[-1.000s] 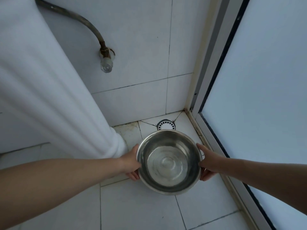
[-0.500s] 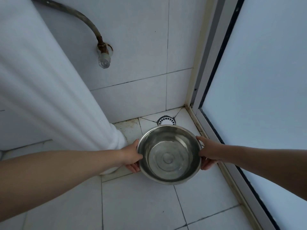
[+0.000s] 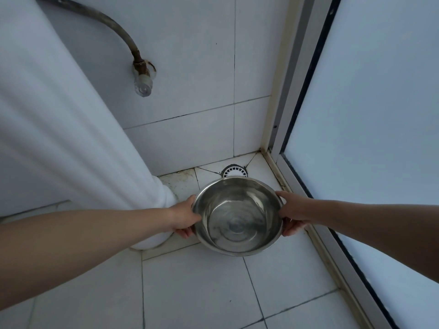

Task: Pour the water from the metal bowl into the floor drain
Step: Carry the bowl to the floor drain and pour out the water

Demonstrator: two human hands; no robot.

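Both hands are working here: the left hand is clamping the left rim of the metal bowl, the right hand is gripping the opposite rim, fingers curling underneath. The bowl is hanging above the tiled floor, mouth turned partly toward the camera, a shallow pool of water glinting in its bottom. Its far rim is sitting just in front of the floor drain, which is peeking out in the corner.

Now the risks. The drain looks small against that wide rim, so a fast tip is likely sending water sheeting past the grate, onto the floor and against the wall tiles. A tip over the wrong edge is spilling short of the grate altogether. Wet steel is also looking slippery in a rim-only hold; a slide on either side would be dropping the bowl.

Room is tight. The white pedestal is crowding the left hand, nearly touching it, while the frosted door and its frame are hemming in the right. The wall is closing off the far side just beyond the drain. Open floor is lying only toward the camera.
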